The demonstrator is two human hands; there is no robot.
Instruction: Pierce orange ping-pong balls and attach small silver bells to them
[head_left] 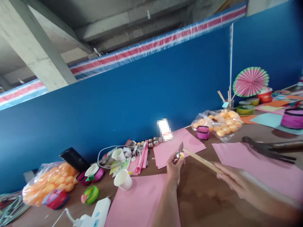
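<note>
My left hand [174,167] is raised above the brown table [201,195], pinching a small silvery bell with a yellow bit [179,154] between its fingertips. My right hand [236,183] grips a thin wooden stick [201,160] that slants up to the left. The stick's tip meets the bell. A pink paper sheet [139,201] lies under my left forearm, and another pink sheet [255,164] lies under my right hand.
Two bags of orange balls [220,123] [49,181] sit at the back right and front left. Paper cups [123,180], a white glue gun [94,216], loose bells [152,142], a dark hammer [265,148], a folded paper fan [250,81] and a blue wall [142,94] surround the table.
</note>
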